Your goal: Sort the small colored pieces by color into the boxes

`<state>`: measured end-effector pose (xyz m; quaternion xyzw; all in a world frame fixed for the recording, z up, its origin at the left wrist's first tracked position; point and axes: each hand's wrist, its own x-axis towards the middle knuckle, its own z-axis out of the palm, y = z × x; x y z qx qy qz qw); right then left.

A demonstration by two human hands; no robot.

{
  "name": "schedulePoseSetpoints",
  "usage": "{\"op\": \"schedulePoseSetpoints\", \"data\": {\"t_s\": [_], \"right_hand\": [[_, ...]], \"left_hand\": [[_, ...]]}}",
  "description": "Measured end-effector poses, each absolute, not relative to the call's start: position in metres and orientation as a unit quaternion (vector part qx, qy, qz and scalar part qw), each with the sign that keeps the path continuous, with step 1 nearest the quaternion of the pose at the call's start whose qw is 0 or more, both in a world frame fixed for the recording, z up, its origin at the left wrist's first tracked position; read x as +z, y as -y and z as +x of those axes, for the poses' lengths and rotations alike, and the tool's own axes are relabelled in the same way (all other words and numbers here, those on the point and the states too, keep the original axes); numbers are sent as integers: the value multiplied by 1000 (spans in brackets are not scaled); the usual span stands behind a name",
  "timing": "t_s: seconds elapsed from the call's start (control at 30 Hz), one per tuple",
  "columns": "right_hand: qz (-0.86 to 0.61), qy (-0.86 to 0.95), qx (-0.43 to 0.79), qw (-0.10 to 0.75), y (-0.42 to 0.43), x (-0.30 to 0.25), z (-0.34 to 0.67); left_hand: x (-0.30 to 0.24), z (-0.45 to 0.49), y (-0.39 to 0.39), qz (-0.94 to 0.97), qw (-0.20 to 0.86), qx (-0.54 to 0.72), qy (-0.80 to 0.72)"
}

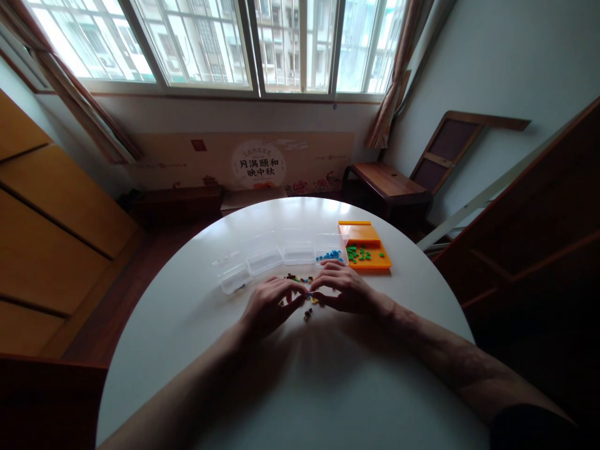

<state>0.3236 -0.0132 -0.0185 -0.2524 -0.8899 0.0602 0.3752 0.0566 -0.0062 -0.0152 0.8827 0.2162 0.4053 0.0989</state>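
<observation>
My left hand [270,303] and my right hand [345,289] meet over the middle of the table, thumb and forefinger of each closed in a pinch. A tiny blue building brick [310,294] shows between their fingertips. Loose small bricks [295,277] in brown, yellow and other colours lie just beyond my fingers. A few brown and tan pieces [307,314] lie nearer to me, below the hands. Yellow bits [314,300] sit close under the right fingertips. My palms and curled fingers hide part of the pile.
Clear plastic boxes [265,257] stand in an arc behind the hands; the rightmost clear box [320,240] holds blue bricks [330,255]. To its right, an orange tray [375,265] holds green bricks [359,252]. Beyond the round white table [187,350] stands a wooden chair [389,180].
</observation>
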Motion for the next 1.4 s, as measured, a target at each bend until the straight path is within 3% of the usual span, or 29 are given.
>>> {"op": "schedulePoseSetpoints", "data": {"t_s": [0.27,0.5,0.67,0.9,1.4], "right_hand": [[-257,885,51,386,14,-17,321],[-441,762,-11,475,-1,-26,341],[-520,702,33,486,-9,-33,353],[-505,716,66,477,-5,-31,345],[-447,764,61,461,3,-25,337]], "left_hand": [[-16,57,6,882,87,394,-241],[-22,49,3,884,41,339,-321],[-24,49,4,892,22,295,-342],[-20,54,4,915,9,235,-326],[-19,58,2,910,15,289,-295]]}}
